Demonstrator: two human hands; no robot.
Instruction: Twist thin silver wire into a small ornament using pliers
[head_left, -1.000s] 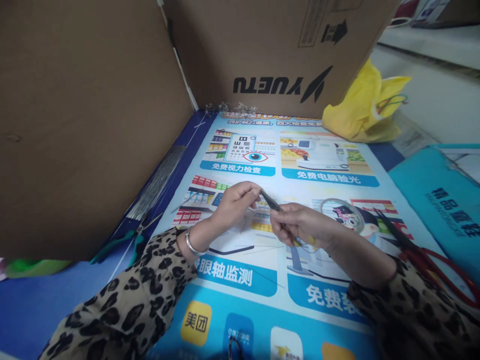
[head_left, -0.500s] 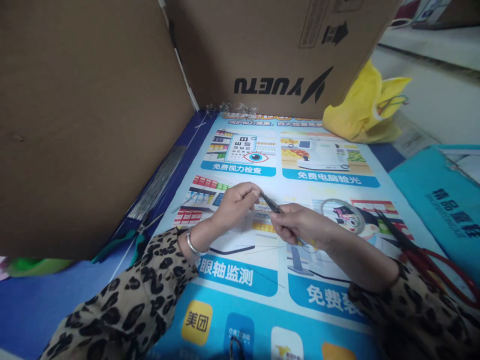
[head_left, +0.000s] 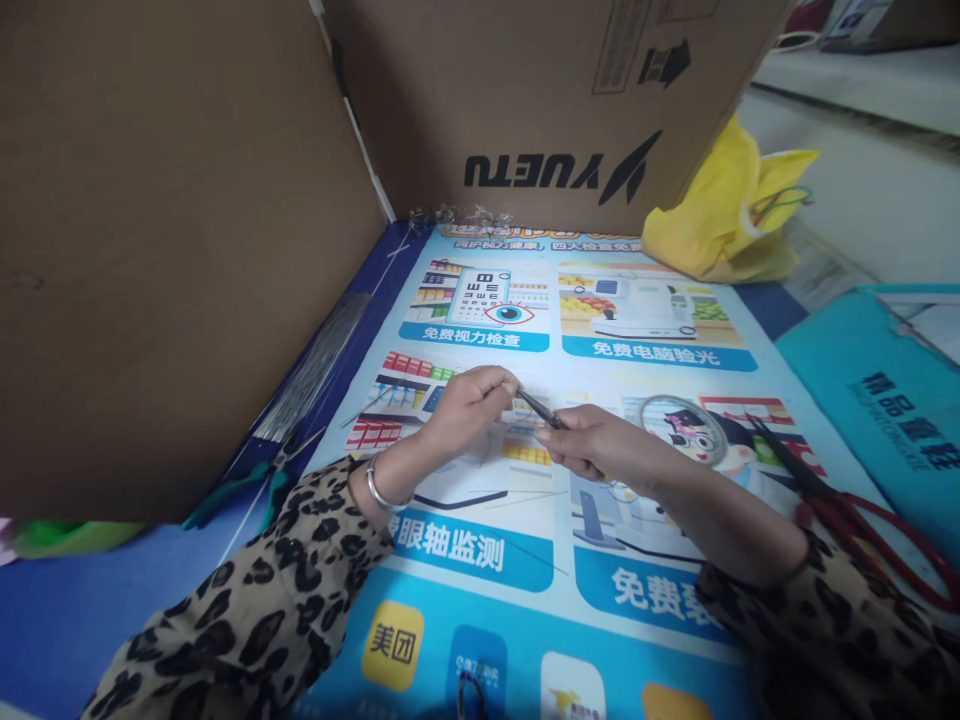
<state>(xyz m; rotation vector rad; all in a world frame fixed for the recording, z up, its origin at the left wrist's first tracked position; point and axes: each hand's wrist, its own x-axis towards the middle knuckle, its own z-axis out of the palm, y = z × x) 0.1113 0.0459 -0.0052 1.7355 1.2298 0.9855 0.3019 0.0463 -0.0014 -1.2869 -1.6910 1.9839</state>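
Observation:
My right hand (head_left: 592, 440) is wrapped around the handles of a pair of needle-nose pliers (head_left: 538, 408), whose slim jaws point up and to the left. At the tip of the jaws, the thumb and fingers of my left hand (head_left: 471, 405) are pinched together on what looks like a thin wire, mostly hidden by the fingers. Several loose thin wires (head_left: 529, 494) lie on the printed poster (head_left: 525, 590) below my hands. Left of the poster, a bundle of straight metal wires (head_left: 315, 370) rests on the blue surface.
Cardboard panels (head_left: 525, 100) stand at the left and back, with small wire pieces (head_left: 480, 217) at their foot. Green-handled pliers (head_left: 274, 475) lie at left, red-handled scissors (head_left: 840, 510) at right. A yellow bag (head_left: 720, 230) and a teal packet (head_left: 877, 380) sit on the right.
Both hands stay almost in place, still meeting at the pliers' tip. The fingers of my right hand have shifted slightly on the handles, and the view has moved a little.

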